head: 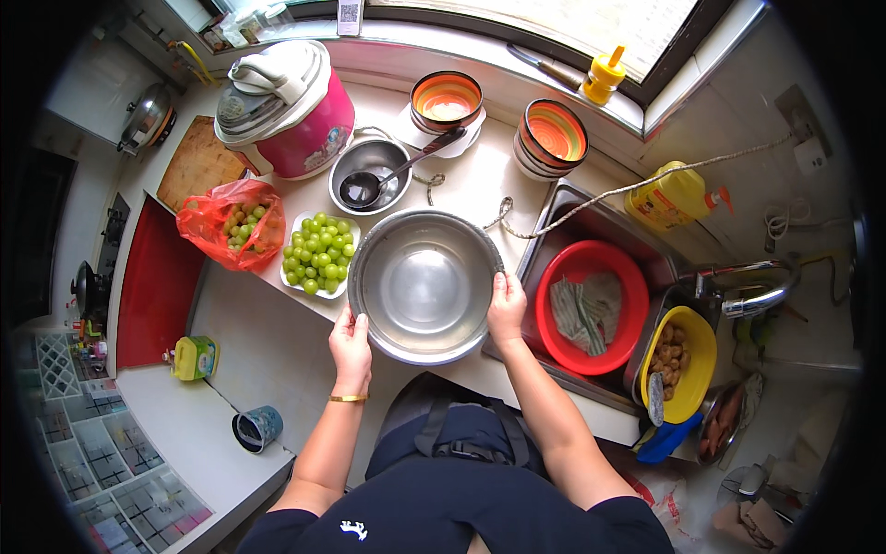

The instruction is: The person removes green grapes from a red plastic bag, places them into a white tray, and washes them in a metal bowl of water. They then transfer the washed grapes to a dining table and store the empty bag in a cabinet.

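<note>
A wide stainless steel basin (426, 280) is held level between my two hands at the counter's front edge. Nothing shows inside it. My left hand (351, 350) grips the near left rim, thumb up; a gold bracelet circles that wrist. On the right rim, my right hand (507, 308) has its thumb on top and its fingers mostly hidden below. Just left of the basin, green grapes (320, 253) fill a white tray (296, 282). Behind it stands a smaller metal bowl (396, 201) with a dark ladle (361, 189) resting in it.
A red plastic bag (201, 232) holds more grapes beside a pink electric cooker (318, 118). Striped bowls (550, 138) stand at the back. A cord (623, 188) crosses above the sink (554, 208), which holds a red basin (543, 311) with cloths. A yellow basin (699, 360) contains potatoes.
</note>
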Tool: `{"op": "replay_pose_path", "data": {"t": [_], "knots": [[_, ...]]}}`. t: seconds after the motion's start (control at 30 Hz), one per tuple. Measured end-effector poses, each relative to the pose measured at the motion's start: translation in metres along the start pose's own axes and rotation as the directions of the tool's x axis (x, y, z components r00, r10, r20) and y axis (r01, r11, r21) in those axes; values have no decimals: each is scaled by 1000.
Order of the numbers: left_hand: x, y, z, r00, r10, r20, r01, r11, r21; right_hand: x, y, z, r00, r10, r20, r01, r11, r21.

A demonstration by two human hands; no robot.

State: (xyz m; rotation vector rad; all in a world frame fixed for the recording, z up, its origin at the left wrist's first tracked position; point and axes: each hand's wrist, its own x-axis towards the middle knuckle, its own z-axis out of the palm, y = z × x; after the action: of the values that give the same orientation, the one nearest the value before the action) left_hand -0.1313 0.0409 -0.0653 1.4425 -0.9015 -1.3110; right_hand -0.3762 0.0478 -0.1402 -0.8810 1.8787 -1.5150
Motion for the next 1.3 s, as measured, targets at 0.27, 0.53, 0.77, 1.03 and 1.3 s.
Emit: {"op": "replay_pose_path", "data": {"t": [0.27, 0.53, 0.77, 1.03, 1.3], "knots": [[-71, 37, 68, 969, -65, 239, 71, 997, -18, -16, -34, -124, 995, 59, -83, -42, 979, 198], [-89, -33, 156, 862, -285, 419, 256, 958, 125, -9, -7, -246, 974, 25, -225, -52, 992, -112], [-97, -117, 217, 863, -226, 452, 31, 916, 400, 17, 35, -298, 967, 72, -245, -121, 974, -192], [-63, -191, 247, 841, -475, 260, 267, 781, 564, 78, 64, -280, 984, -28, -177, -62, 874, -482], [-47, -225, 257, 826, -508, 246, 434, 850, 299, 118, 46, -261, 994, 25, -102, -80, 810, -580]]}}
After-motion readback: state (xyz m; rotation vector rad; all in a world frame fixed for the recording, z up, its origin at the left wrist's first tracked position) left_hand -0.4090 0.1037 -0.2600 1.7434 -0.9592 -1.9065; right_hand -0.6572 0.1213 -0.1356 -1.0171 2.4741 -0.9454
